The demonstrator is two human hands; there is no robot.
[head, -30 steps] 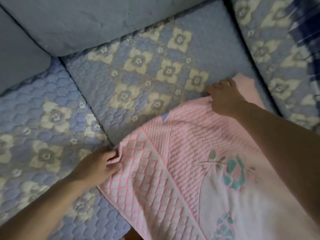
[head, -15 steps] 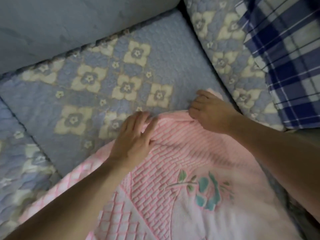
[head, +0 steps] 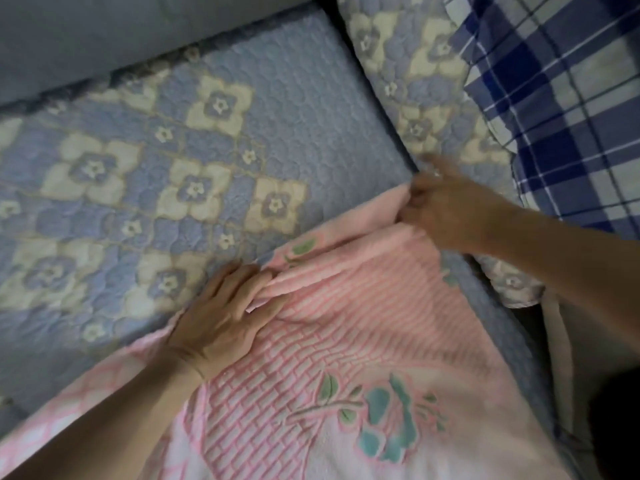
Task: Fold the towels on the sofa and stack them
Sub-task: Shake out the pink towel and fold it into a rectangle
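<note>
Left hand (head: 227, 315) flat, fingers straight; right hand (head: 446, 209) fingers curled, pinching.

Blue plaid cloth (head: 568, 109) at right, over floral quilted cover (head: 138, 174).

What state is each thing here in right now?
Pink towel: spread on the sofa, its far edge bunched up.
Left hand: lies on the towel's far edge, fingers straight.
Right hand: pinches the towel's far corner.
Plaid cloth: lying on the cushion at right.
</note>
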